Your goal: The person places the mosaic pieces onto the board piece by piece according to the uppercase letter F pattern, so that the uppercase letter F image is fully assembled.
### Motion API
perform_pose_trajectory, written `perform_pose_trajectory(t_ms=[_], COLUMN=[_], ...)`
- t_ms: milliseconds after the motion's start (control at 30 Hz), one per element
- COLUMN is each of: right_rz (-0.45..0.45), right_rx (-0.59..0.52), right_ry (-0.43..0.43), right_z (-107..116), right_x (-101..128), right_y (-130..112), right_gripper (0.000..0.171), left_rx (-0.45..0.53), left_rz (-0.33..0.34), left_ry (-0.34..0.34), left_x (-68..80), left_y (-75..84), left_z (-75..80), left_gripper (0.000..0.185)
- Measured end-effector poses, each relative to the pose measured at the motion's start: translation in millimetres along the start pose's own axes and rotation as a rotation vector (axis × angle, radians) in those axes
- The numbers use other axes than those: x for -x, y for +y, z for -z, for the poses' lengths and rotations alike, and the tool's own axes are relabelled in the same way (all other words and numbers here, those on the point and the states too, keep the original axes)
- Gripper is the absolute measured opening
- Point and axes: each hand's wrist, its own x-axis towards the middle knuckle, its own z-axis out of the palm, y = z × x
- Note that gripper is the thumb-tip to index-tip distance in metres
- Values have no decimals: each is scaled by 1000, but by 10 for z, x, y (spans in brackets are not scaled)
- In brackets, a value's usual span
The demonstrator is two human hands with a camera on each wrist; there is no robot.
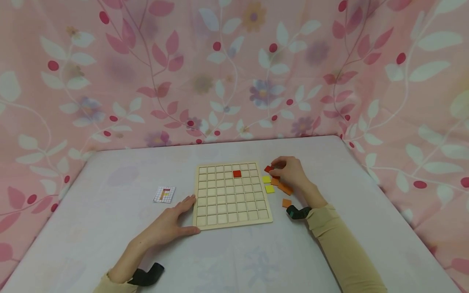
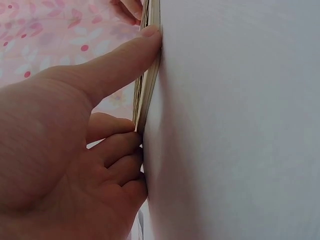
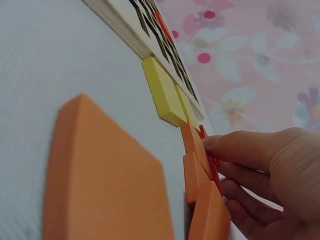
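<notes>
A pale wooden grid board [image 1: 232,199] lies flat on the table, with one red square tile [image 1: 237,173] in an upper cell. My left hand [image 1: 170,219] rests against the board's left side, its fingers along the edge and the thumb at the near corner; the thumb [image 2: 125,62] touches the board's rim in the left wrist view. Just beyond the board's right edge, my right hand [image 1: 292,173] pinches a red tile [image 1: 268,168] between thumb and fingers. Beneath and beside that hand lie orange tiles [image 1: 285,189] and two yellow tiles [image 1: 269,189]. Its fingertips are partly hidden.
A small printed card [image 1: 164,194] with a coloured grid pattern lies left of the board. A single orange tile [image 1: 286,203] sits nearer the right wrist. Floral cloth [image 1: 234,81] hangs behind the white-covered table [image 1: 227,260].
</notes>
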Motion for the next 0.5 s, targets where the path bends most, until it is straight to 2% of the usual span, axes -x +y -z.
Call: perform_pose_trajectory(t_ms=[267, 500], right_rz=[25, 33], right_rx=[-7, 37], right_ry=[-19, 7], right_z=[15, -9], right_x=[5, -13], right_y=[0, 17], right_gripper=[29, 29], left_rx=[1, 1], left_rz=[-12, -8], left_ry=[3, -3], left_x=[3, 7], left_y=[16, 14], left_z=[6, 7], left_gripper=[100, 100])
